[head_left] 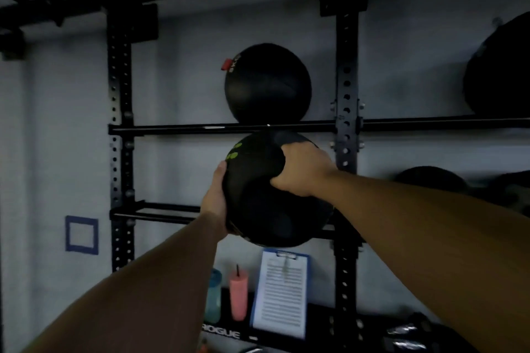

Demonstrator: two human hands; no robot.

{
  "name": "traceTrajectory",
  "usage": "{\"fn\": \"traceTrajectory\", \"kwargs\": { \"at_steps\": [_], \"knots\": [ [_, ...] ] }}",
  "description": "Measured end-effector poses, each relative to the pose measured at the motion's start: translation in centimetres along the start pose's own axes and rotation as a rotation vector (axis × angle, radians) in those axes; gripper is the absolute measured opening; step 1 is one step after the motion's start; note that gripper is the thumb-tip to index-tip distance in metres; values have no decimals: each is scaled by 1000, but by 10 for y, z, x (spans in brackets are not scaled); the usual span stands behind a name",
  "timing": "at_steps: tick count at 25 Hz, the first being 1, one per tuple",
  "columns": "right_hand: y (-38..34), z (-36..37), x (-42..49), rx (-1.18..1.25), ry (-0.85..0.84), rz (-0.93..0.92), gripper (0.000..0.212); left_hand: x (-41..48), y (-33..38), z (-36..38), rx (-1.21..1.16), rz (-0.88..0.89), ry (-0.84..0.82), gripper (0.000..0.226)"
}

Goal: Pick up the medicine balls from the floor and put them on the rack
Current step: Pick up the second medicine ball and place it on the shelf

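A: While the rack (347, 112) fills most of the view, why is the ball (258, 198) held so high against it?

B: I'd say to clear the lower rails (160, 210), so it can settle there under the upper ball (266, 86), which sits on the top bar. It hangs in the air between the two uprights, not yet resting on anything.

A: And the grip?

B: The right hand (301, 172) lies fingers-spread over the top right; the left hand (215, 198) cups the left side, thumb up (a heavy, soft thing wants two palms).

A: Which way does it point?

B: A round ball has no long axis. Its green marks (233, 152) face up-left. The clipboard (282, 292) and pink cup (238, 295) stand below.
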State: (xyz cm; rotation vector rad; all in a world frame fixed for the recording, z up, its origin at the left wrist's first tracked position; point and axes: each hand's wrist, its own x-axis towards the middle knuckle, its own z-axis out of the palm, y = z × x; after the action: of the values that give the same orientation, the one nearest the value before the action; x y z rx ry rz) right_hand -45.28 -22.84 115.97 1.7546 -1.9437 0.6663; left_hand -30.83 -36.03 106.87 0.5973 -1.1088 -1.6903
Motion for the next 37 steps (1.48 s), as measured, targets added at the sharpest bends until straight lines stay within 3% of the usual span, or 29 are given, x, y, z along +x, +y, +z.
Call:
{"fn": "traceTrajectory", "kwargs": {
  "at_steps": [4, 12, 15, 22, 24, 25, 27, 30, 32, 34, 36, 37],
  "knots": [
    [4, 61, 67, 129, 17, -38, 52, 77, 5, -44, 59, 104, 109, 122],
    [-30, 174, 199, 189, -28, -102, 41, 233, 29, -143, 58, 180, 254, 117],
    [-34, 223, 251, 185, -17, -49, 39, 300, 37, -167, 79, 129, 150, 114],
    [-28, 344, 344, 109, -121, 89, 48, 434, 6, -225, 123, 28, 157, 110],
    [-22, 367, 360, 102, -117, 120, 54, 455, -5, -234, 212, 26, 167, 103],
    [-18, 371, 367, 105, -116, 142, 54, 464, -7, -236, 269, 16, 166, 111],
    [-10, 373, 376, 134, -160, 203, 44, 478, -12, -237, 421, 1, 88, 127],
    [7, 380, 381, 172, -158, 304, 33, 495, -11, -234, 572, 38, -9, 120],
    [14, 379, 373, 180, -153, 316, 38, 493, -9, -231, 612, 62, 8, 119],
    [15, 371, 361, 163, -141, 287, 58, 484, -10, -229, 597, 97, 34, 117],
    [12, 357, 343, 103, -90, 258, 80, 458, -2, -220, 573, 142, 52, 97],
    [10, 348, 333, 90, -47, 238, 82, 439, 4, -213, 564, 170, 66, 79]
  ]
}}
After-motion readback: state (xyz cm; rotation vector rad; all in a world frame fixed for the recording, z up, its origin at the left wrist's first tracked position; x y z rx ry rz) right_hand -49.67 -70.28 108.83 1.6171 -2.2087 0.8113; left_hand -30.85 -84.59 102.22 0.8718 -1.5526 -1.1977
